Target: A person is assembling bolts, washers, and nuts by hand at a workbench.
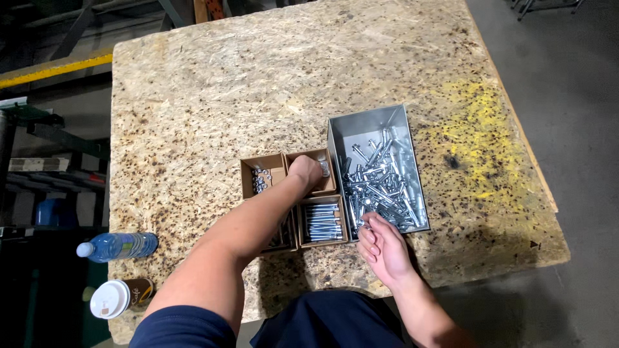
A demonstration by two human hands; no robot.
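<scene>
Four small cardboard boxes (320,222) are sitting together on the chipboard bench (213,96), just left of a grey metal tray (367,125) that is holding a loose heap of silver bolts (380,183). The left hand (304,171) is reaching across the boxes and hanging over the far right one, its fingers curled into a loose fist; whether it is pinching anything cannot be told. The right hand (382,247) is resting at the near edge of the tray, fingers bent and touching the bolts there, seemingly picking at one. The near right box is holding bolts lying side by side, and the far left box (263,174) is holding a few small silver parts. At the bench's left near corner a plastic water bottle (119,246) is lying on its side, with a lidded paper cup (119,296) lying just below it.
</scene>
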